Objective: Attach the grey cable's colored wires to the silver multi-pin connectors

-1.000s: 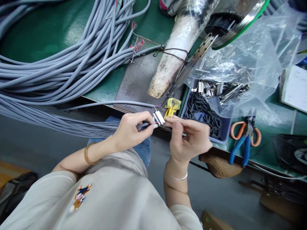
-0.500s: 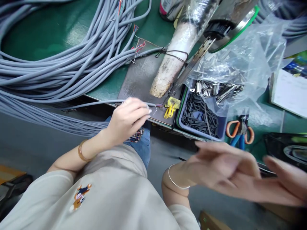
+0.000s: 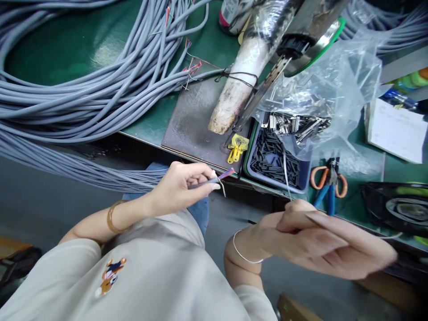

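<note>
In my left hand (image 3: pixel 183 183) the thumb and fingers pinch a grey cable (image 3: pixel 204 183) near its stripped end. Red and blue-purple cores (image 3: pixel 227 173) and a loose pale strand stick out beyond the fingertips. My right hand (image 3: pixel 321 238) is off the table's front edge, below the pliers (image 3: pixel 329 183), with its fingers curled together and slightly blurred. A thin silvery wire (image 3: pixel 286 169) runs from the blue bin (image 3: pixel 302 189) down to that hand's upper edge; I cannot make out whether the fingers grip it.
Large coils of grey cable (image 3: pixel 100 107) fill the left. A white wrapped post (image 3: pixel 239 82) and a metal strip stand over the dark board (image 3: pixel 190 120), near yellow clips (image 3: pixel 236 151). The bin holds black tubes (image 3: pixel 267 156) and metal connectors; a plastic bag (image 3: pixel 347 84) lies behind.
My left hand has drawn the cable end off the board, down towards me, and turned it upward. My right hand has gone from spread fingers to curled ones. The view has shifted slightly.
</note>
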Action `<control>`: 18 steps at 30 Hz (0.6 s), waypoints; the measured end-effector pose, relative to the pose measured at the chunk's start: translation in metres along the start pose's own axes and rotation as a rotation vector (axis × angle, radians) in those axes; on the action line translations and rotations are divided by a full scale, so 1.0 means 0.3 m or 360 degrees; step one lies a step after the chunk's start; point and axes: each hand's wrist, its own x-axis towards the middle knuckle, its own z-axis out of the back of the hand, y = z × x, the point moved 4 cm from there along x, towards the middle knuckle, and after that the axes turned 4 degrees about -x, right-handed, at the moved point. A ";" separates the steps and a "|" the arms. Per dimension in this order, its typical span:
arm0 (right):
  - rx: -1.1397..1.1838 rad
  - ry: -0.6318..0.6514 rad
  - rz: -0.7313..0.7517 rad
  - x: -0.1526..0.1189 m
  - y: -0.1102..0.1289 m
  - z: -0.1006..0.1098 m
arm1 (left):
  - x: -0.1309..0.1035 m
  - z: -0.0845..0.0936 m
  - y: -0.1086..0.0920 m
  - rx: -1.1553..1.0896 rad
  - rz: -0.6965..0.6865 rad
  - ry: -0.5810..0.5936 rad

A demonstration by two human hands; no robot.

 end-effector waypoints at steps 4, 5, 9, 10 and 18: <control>-0.0135 -0.0253 0.0184 0.010 0.059 -0.096 | -0.001 -0.009 0.080 -0.0700 0.0497 -0.0140; -0.0153 -0.0057 0.0076 0.017 0.052 -0.135 | 0.004 -0.007 0.090 -0.0752 0.0527 -0.0166; -0.0057 0.0403 -0.0135 0.016 0.013 -0.212 | 0.025 0.004 0.093 -0.0771 0.0508 -0.0207; -0.0024 0.0457 -0.0151 0.013 0.005 -0.219 | 0.029 0.006 0.089 -0.0754 0.0491 -0.0206; 0.0203 0.0543 -0.0342 0.001 -0.016 -0.244 | 0.056 0.007 0.081 -0.0658 0.0381 -0.0158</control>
